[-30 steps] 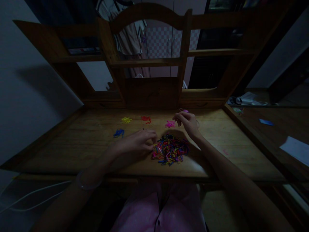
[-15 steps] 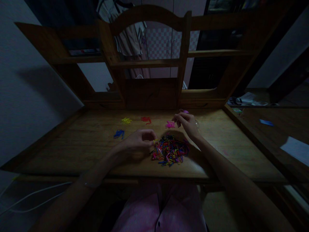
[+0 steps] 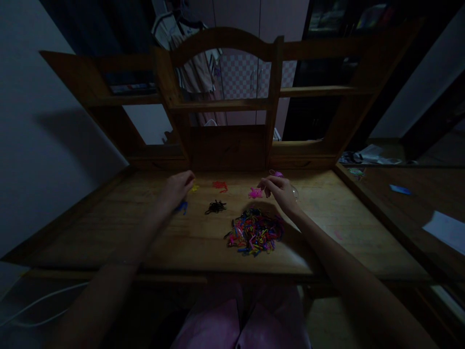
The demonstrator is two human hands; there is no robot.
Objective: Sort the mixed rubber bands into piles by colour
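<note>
A mixed pile of small coloured bands [image 3: 256, 232], which look like little rubber bands, lies on the wooden desk. My left hand [image 3: 178, 188] is over the small yellow heap [image 3: 195, 188], partly covering it and the blue heap [image 3: 183, 207]. Its fingers are pinched together, blurred, and what they hold is hidden. My right hand [image 3: 279, 190] is at the right edge of the pink heap [image 3: 255, 193], fingers bent and closed with the tips down. Whether a band is between them is too small to tell. Red [image 3: 220, 185] and black [image 3: 216, 207] heaps lie between the hands.
Behind the right hand are a purple item [image 3: 278, 174] and a round clear object [image 3: 295, 193]. A wooden shelf frame [image 3: 221, 104] rises at the desk's back. To the right, a side surface bears a blue card [image 3: 400, 189] and white paper [image 3: 446, 231].
My left hand has moved left and away from the mixed pile, where it pinched a yellow band, to the yellow heap. The black heap is uncovered. My right hand stays near the pink heap.
</note>
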